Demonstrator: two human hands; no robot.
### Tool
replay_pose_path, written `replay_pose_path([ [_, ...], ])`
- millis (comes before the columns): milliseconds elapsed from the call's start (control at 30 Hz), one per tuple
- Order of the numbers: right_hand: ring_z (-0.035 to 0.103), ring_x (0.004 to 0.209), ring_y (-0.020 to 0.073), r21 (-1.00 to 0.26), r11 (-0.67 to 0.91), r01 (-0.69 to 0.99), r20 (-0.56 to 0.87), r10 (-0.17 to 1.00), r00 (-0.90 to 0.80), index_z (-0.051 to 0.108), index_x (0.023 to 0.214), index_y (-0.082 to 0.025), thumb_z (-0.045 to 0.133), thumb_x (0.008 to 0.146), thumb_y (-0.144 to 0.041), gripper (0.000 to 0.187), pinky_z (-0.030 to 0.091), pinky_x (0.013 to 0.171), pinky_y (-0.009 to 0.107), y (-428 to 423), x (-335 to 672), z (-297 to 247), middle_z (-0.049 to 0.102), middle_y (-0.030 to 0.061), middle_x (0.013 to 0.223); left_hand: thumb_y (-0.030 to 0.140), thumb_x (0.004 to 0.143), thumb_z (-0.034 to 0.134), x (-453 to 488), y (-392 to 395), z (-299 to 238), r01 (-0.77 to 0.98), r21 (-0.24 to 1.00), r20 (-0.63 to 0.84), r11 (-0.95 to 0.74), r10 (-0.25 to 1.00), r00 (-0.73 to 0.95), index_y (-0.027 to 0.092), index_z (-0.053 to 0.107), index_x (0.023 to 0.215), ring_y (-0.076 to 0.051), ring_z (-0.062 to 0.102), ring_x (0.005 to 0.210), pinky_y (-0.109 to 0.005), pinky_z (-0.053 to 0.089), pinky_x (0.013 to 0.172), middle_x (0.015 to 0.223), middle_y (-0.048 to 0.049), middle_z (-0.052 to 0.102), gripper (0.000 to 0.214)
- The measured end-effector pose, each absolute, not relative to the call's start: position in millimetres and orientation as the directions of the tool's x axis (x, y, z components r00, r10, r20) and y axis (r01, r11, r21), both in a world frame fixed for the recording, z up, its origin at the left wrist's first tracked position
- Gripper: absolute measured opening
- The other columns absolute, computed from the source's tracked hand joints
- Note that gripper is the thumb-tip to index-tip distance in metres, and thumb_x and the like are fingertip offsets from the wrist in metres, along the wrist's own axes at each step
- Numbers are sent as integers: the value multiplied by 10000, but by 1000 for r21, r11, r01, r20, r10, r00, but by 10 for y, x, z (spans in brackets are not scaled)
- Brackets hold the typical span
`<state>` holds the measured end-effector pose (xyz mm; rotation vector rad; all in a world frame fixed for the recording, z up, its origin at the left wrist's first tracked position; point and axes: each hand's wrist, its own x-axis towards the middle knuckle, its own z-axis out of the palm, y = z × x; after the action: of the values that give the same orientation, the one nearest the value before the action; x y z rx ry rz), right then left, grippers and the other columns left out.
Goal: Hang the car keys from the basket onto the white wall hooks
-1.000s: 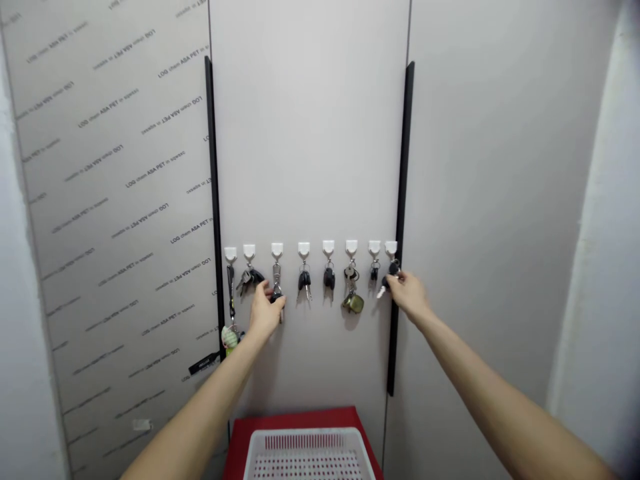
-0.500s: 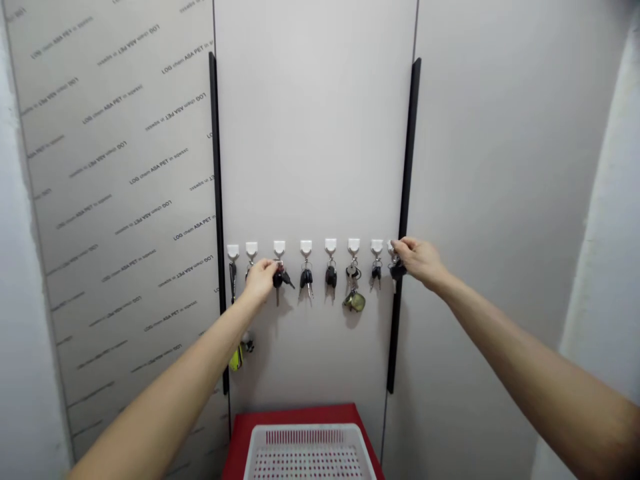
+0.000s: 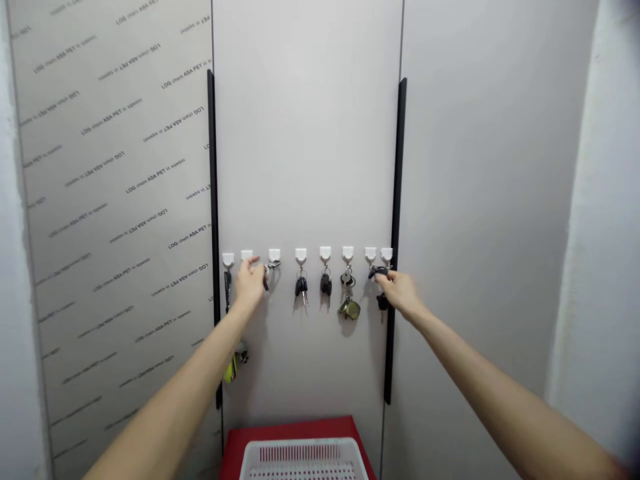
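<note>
A row of several white hooks (image 3: 301,255) is stuck on a pale cupboard door, most with key bunches hanging. My left hand (image 3: 250,283) is closed on a dark key bunch (image 3: 270,270) between the second and third hooks from the left. My right hand (image 3: 400,292) pinches a black key bunch (image 3: 381,272) just below the two rightmost hooks; part of it dangles under my fingers. Black keys (image 3: 301,288), another black key (image 3: 326,284) and a bunch with an olive tag (image 3: 349,308) hang untouched in the middle.
A lanyard with a yellow-green tag (image 3: 231,368) hangs from the leftmost hook. Black vertical door handles (image 3: 398,200) flank the panel. Below stands a red surface (image 3: 235,443) carrying a white perforated basket (image 3: 303,460). A film-covered panel (image 3: 110,200) lies at the left.
My left hand shifted left and slightly up with its key bunch, off the third hook. My right hand dropped a little and now holds the black bunch free below the rightmost hooks.
</note>
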<state>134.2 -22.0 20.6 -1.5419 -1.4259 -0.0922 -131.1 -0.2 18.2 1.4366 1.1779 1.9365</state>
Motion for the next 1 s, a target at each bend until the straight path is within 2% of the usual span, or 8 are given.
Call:
replay_pose_path([
  [167, 356, 432, 85, -570, 296, 767, 735, 600, 315, 466, 543, -154, 340, 634, -381, 276, 251, 418, 198, -253, 1297, 589, 396, -22, 453, 237, 583, 399, -1470, 0, 525, 114, 767, 608, -632, 659, -443, 157, 498, 729, -50, 371, 388, -155, 271, 372, 472, 58, 410, 194],
  [233, 323, 416, 72, -553, 361, 751, 713, 672, 201, 459, 545, -153, 353, 636, -380, 266, 235, 408, 191, -288, 1216, 645, 364, -36, 444, 254, 594, 408, -1417, -34, 552, 119, 708, 674, -696, 615, -409, 163, 489, 744, -50, 377, 396, -151, 274, 374, 470, 63, 401, 193],
  [433, 250, 412, 46, -604, 463, 648, 419, 877, -235, 452, 563, -145, 384, 647, -366, 246, 207, 401, 176, -471, 947, 164, 305, -57, 457, 272, 598, 454, -1251, -124, 389, 160, 665, 741, -729, 619, -260, 151, 486, 751, -61, 436, 458, -152, 321, 453, 441, 63, 420, 197],
  [700, 268, 413, 38, -696, 372, 614, 4, 857, -515, 470, 524, -133, 394, 624, -195, 140, 223, 395, 164, -647, 586, -1288, 321, -57, 443, 170, 549, 441, -1334, 202, 678, 130, 823, 553, -553, 727, -408, 146, 494, 720, -72, 452, 450, -171, 331, 430, 509, 25, 496, 180],
  [767, 339, 436, 57, -680, 382, 626, 66, 882, -467, 491, 545, -136, 394, 626, -202, 143, 273, 425, 172, -618, 588, -1261, 392, -44, 457, 148, 551, 430, -1333, 204, 811, 131, 810, 567, -571, 707, -423, 145, 488, 719, -74, 463, 463, -178, 350, 450, 511, 20, 501, 177],
  [867, 445, 583, 107, -673, 425, 605, 464, 880, -102, 508, 694, -142, 366, 666, -286, 204, 345, 558, 216, -492, 688, -838, 512, 15, 635, 152, 579, 417, -1257, 61, 886, 75, 797, 582, -600, 727, -364, 140, 477, 757, -67, 456, 444, -182, 356, 447, 521, 19, 498, 188],
  [933, 462, 674, 133, -665, 390, 637, 641, 736, 218, 481, 814, -147, 379, 656, -362, 285, 350, 612, 243, -370, 773, -491, 522, 50, 764, 172, 611, 401, -1161, -78, 805, 77, 800, 597, -595, 775, -205, 138, 473, 800, -66, 455, 437, -185, 357, 445, 531, 17, 495, 205],
  [1000, 467, 687, 147, -661, 315, 681, 663, 669, 335, 469, 850, -146, 407, 627, -394, 340, 348, 608, 252, -243, 829, -241, 523, 60, 783, 214, 625, 414, -1047, -190, 624, 226, 804, 560, -550, 828, 26, 137, 480, 832, -87, 478, 472, -205, 368, 471, 555, -1, 513, 231],
])
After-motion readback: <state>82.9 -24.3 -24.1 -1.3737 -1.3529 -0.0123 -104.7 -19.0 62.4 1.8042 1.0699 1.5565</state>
